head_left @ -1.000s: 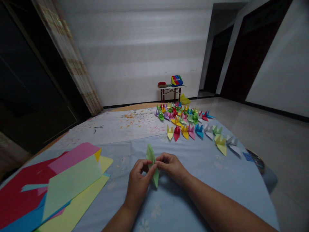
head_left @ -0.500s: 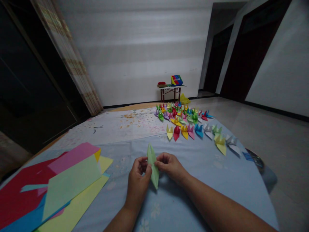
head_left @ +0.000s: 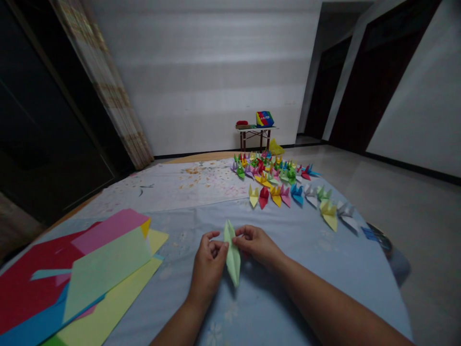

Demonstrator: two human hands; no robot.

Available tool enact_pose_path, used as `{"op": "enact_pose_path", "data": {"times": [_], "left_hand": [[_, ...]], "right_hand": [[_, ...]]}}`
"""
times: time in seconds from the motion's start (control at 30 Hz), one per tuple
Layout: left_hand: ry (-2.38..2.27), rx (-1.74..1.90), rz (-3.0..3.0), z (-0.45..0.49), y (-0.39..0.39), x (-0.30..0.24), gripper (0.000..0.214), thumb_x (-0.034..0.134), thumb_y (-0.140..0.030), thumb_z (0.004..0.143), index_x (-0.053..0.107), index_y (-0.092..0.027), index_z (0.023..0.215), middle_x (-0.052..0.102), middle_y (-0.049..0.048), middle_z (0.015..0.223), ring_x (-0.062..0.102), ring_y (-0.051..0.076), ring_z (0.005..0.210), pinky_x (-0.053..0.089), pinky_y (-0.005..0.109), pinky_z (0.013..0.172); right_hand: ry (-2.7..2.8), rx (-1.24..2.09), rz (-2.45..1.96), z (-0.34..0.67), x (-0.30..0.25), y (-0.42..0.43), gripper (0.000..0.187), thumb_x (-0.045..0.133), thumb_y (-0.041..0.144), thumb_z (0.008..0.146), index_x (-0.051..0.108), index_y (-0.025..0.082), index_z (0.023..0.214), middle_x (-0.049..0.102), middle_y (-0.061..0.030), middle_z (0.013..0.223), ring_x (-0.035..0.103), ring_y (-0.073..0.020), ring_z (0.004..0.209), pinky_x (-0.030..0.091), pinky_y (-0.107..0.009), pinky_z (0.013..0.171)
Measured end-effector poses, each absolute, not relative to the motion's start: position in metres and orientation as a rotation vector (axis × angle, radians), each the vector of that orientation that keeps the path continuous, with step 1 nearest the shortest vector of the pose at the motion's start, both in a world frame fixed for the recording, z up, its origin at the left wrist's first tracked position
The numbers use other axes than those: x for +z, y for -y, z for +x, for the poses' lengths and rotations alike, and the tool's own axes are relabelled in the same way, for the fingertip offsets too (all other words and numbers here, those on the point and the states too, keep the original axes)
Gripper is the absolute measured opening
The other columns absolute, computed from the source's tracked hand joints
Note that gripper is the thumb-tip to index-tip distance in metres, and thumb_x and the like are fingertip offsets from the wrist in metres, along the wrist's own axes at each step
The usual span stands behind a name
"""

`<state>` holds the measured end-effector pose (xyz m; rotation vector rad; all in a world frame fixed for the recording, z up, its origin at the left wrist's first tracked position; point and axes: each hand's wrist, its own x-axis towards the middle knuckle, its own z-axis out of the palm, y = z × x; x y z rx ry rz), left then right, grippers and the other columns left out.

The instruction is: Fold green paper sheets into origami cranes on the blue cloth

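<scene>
Green paper (head_left: 233, 262), mid-fold I'd judge, left hand (head_left: 208, 264) and right hand (head_left: 258, 246) pinching it, fingertips nearly closed; next wants even pressure.

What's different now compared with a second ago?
The left hand's thumb, which lay across the green paper, has drawn back to the paper's left edge, and the paper has come slightly nearer the person. The right hand still holds its right edge. The cranes and loose sheets stayed put.

Through my feed, smooth matt paper sheets (head_left: 111, 269) show at eight o'clock, creased paper form (head_left: 233, 264) at six, matt cloth (head_left: 298, 235) beneath.
</scene>
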<state>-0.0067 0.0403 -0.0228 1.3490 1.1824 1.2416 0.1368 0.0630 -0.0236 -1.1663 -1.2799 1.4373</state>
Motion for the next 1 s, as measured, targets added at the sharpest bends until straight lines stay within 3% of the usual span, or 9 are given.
{"op": "enact_pose_path", "data": {"times": [0.17,0.3,0.57,0.8,1.0], "left_hand": [[-1.315,1.028,1.729,-0.009,-0.037,-0.028,0.021,0.05,-0.032,0.079,0.048,-0.019,0.096,0.059,-0.0018,0.067,0.059,0.015,0.061,0.044,0.025,0.058],[-1.409,0.858,2.203,-0.01,-0.033,-0.027,0.01,0.051,-0.023,0.078,0.058,-0.019,0.084,0.059,0.004,0.082,0.056,0.019,0.08,0.043,0.032,0.074],[-1.431,0.62,2.617,-0.006,-0.023,-0.023,0.022,0.049,-0.016,0.082,0.061,-0.025,0.099,0.059,0.0041,0.105,0.048,0.021,0.101,0.035,0.038,0.087],[-1.468,0.448,2.631,-0.003,-0.018,-0.022,0.034,0.041,-0.013,0.085,0.053,-0.025,0.114,0.061,0.0056,0.106,0.05,0.021,0.1,0.032,0.038,0.086],[-1.525,0.361,2.612,0.002,-0.016,-0.017,0.037,0.038,-0.011,0.084,0.052,-0.021,0.117,0.061,0.008,0.107,0.051,0.022,0.1,0.031,0.04,0.086]], "right_hand": [[1.514,1.326,-1.431,0.146,-0.023,-0.062,0.021,0.06,0.016,0.065,0.053,0.013,0.085,0.05,0.0071,0.049,0.04,-0.0049,0.037,0.028,-0.016,0.038],[1.769,1.053,-1.58,0.149,-0.026,-0.06,0.029,0.061,0.013,0.063,0.056,0.015,0.091,0.054,0.0049,0.055,0.047,-0.0075,0.048,0.03,-0.017,0.046],[2.014,0.689,-1.768,0.157,-0.023,-0.062,0.032,0.069,0.039,0.059,0.06,0.02,0.084,0.062,-0.0003,0.07,0.052,-0.0126,0.06,0.029,-0.021,0.051],[2.038,0.763,-1.707,0.162,-0.025,-0.066,0.018,0.065,0.035,0.066,0.067,0.021,0.077,0.064,-0.0002,0.068,0.054,-0.0119,0.061,0.031,-0.021,0.052],[2.017,0.714,-1.718,0.161,-0.023,-0.064,0.019,0.064,0.038,0.067,0.067,0.021,0.076,0.064,-0.0009,0.068,0.054,-0.0123,0.061,0.031,-0.021,0.052]]}}
